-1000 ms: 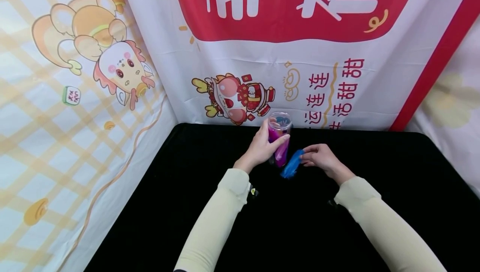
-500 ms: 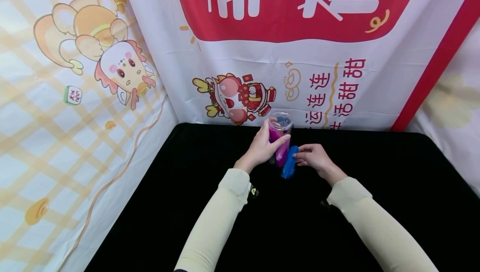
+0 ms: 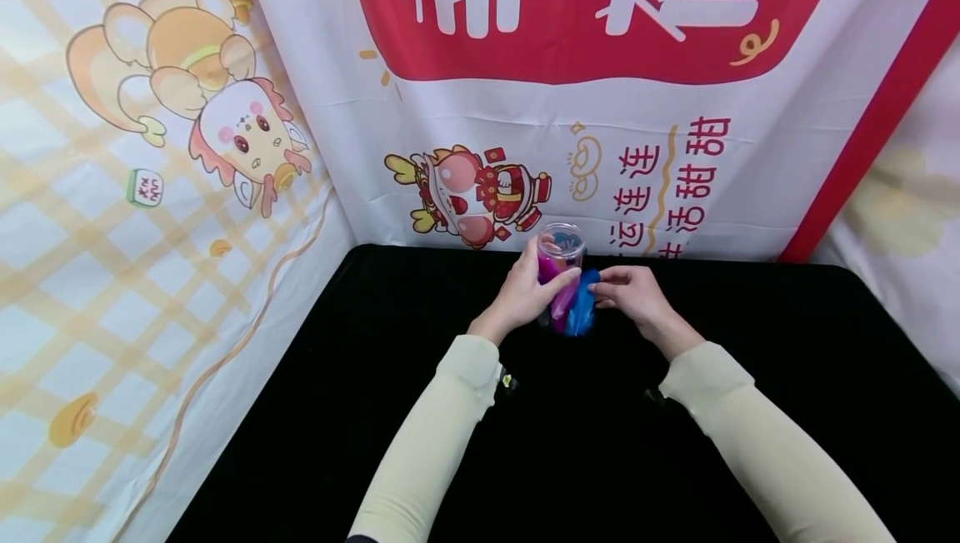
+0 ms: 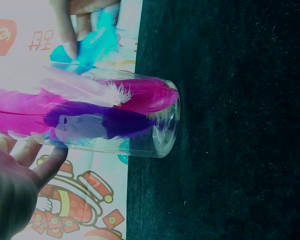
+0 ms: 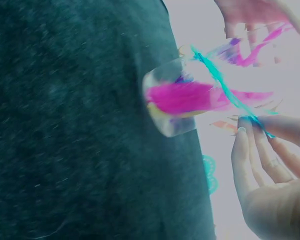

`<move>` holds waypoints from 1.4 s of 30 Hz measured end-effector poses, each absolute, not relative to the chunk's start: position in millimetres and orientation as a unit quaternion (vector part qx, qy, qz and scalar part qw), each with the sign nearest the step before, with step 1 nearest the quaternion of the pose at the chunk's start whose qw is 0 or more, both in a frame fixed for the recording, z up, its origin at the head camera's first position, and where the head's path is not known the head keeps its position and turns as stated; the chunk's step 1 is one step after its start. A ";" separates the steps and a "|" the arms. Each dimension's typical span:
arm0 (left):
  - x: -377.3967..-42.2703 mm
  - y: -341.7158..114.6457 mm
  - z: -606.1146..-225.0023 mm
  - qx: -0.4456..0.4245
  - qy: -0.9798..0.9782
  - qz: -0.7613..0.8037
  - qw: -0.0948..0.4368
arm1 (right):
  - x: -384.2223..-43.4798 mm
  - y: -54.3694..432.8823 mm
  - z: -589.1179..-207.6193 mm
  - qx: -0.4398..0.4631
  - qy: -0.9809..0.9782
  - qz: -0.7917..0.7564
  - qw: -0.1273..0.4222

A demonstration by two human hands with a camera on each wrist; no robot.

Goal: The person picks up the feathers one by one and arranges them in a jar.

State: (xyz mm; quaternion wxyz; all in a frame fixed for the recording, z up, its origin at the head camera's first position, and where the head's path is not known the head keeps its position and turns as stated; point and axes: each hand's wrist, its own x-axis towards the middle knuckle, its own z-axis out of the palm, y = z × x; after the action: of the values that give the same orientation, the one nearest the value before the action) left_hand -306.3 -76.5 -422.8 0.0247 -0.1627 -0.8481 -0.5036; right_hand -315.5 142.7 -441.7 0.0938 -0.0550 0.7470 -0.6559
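Note:
A clear jar (image 3: 564, 245) stands upright on the black table in the head view, its rim uppermost. My left hand (image 3: 520, 289) grips its side. Inside, the left wrist view shows a magenta feather (image 4: 147, 95), a purple feather (image 4: 127, 121) and a pale pink feather (image 4: 82, 85). My right hand (image 3: 637, 300) pinches a blue feather (image 3: 580, 307) between thumb and fingertips. The feather is beside the jar's right wall, below the rim. In the right wrist view the pinched feather (image 5: 222, 85) crosses in front of the jar, edge-on.
The black table (image 3: 420, 410) reaches back to a white cloth backdrop (image 3: 465, 110) with red print, close behind the jar. A patterned cloth (image 3: 142, 293) hangs along the left side.
My right hand has moved left and then up, bringing the blue feather from right of the jar to against its side in the head view. My left hand and the jar stay put.

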 end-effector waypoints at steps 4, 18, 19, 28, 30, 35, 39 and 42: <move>-307.1 -76.3 -422.7 -0.162 -0.847 -0.506 0.022 | -314.6 139.6 -429.7 -0.064 0.745 -0.659 0.086; -308.9 -77.9 -424.7 -0.163 -0.841 -0.515 0.023 | -311.1 138.3 -392.5 -0.067 0.713 -0.693 0.084; -309.3 -78.1 -424.9 -0.163 -0.841 -0.515 0.023 | -311.0 138.4 -389.8 -0.070 0.711 -0.694 0.084; -310.8 -77.8 -426.7 -0.158 -0.837 -0.524 0.018 | -309.2 139.8 -372.8 -0.093 0.696 -0.708 0.071; -310.4 -77.4 -426.9 -0.161 -0.838 -0.522 0.018 | -308.6 141.1 -369.6 -0.095 0.694 -0.711 0.064; -310.4 -78.0 -426.4 -0.171 -0.844 -0.507 0.020 | -307.5 142.6 -358.4 -0.104 0.689 -0.716 0.037; -311.1 -78.5 -426.3 -0.175 -0.848 -0.500 0.020 | -307.0 142.4 -348.7 -0.106 0.693 -0.713 0.023; -311.2 -78.1 -426.7 -0.176 -0.848 -0.500 0.019 | -306.4 143.0 -341.9 -0.107 0.693 -0.713 0.023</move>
State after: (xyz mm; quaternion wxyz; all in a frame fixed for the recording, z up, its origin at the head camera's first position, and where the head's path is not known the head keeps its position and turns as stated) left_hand -311.2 -78.1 -426.7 0.0195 -0.1763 -0.8477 -0.4999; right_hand -306.4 143.0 -341.9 0.0233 -0.1075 0.6927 -0.7128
